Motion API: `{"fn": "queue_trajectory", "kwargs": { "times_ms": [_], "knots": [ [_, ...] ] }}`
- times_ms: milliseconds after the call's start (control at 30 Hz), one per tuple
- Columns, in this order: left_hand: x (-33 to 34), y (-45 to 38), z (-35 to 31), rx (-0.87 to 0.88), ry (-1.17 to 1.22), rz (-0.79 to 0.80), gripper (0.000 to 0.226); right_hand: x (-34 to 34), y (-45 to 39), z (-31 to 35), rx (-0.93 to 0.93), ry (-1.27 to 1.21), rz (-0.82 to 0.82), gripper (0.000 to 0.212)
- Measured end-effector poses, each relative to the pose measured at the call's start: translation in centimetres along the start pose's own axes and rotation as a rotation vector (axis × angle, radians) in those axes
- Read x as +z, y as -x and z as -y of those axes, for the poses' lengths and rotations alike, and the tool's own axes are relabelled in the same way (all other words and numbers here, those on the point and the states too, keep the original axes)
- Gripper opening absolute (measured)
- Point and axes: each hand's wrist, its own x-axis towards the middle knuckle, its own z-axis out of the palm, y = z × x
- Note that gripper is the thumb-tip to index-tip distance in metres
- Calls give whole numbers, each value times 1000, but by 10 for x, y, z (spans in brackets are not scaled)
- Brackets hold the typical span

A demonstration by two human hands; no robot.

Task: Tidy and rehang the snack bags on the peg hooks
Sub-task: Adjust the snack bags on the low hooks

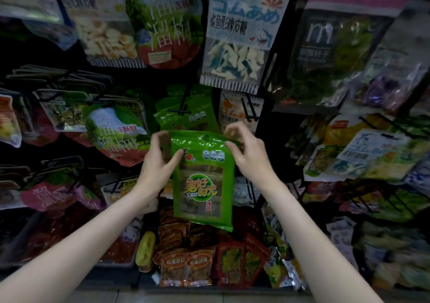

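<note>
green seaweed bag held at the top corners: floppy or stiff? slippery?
The green bag likely flexes: its top edge crinkles where the left hand and right hand pinch it. The glossy film looks slippery. It hangs flat, so it is probably light.

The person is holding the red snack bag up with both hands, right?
Not quite. The head view shows the snack bag is green, not red. The left hand and right hand do both hold it up by its top corners.

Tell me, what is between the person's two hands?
A green snack bag: the left hand and right hand pinch its top corners, in the head view.
</note>
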Motion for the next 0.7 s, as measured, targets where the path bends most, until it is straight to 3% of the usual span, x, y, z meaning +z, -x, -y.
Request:
{"fn": "queue_trajectory", "kwargs": {
  "times_ms": [200,533,700],
  "knots": [
    [-29,-3,-1,110,-128,-107,52,40,-29,14,-108,116,-2,40],
    [-29,-30,-13,64,-434,57,68,54,-62,17,25,204,23,44],
    [-30,-36,-4,192,-596,28,71,58,-57,14,24,239,33,46]
  ]
}}
